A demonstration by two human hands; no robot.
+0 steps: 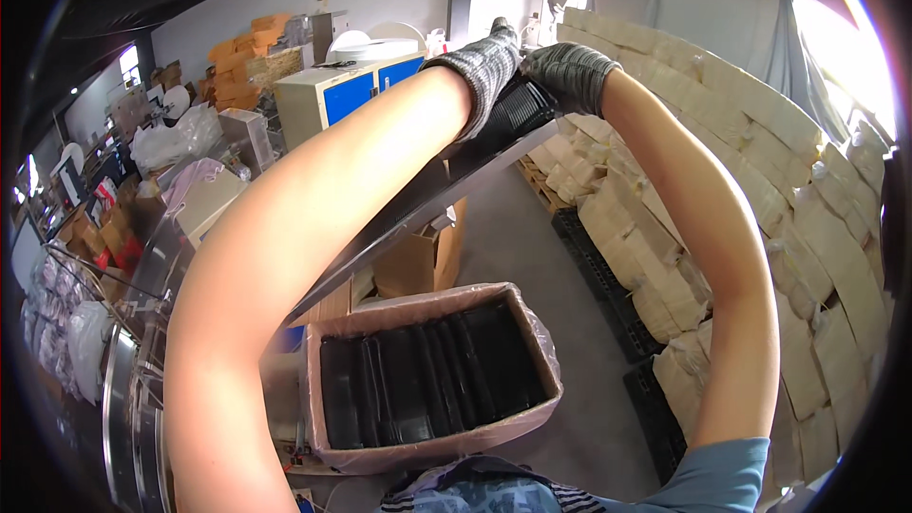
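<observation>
Both my arms reach far forward over a long dark metal-edged surface [418, 204]. My left hand [486, 59], in a grey striped knitted glove, is on the left side of a stack of thin black ribbed plastic pieces [521, 112]. At the stack's far right end, my right hand [573, 74], gloved the same way, has its fingers bent round the black pieces. The fingertips of both hands are mostly hidden. Nearer my body stands a carton [432, 461] lined with pinkish plastic film, filled with rows of black stacked pieces [427, 375] in shiny wrapping.
Tall piles of cream-coloured wrapped bundles [760, 180] rise on the right, with black pallets [603, 275] along their foot. A brown cardboard box [418, 261] sits below the surface. At the left are a cream-and-blue cabinet [328, 100], plastic bags [180, 138] and a metal frame [119, 380].
</observation>
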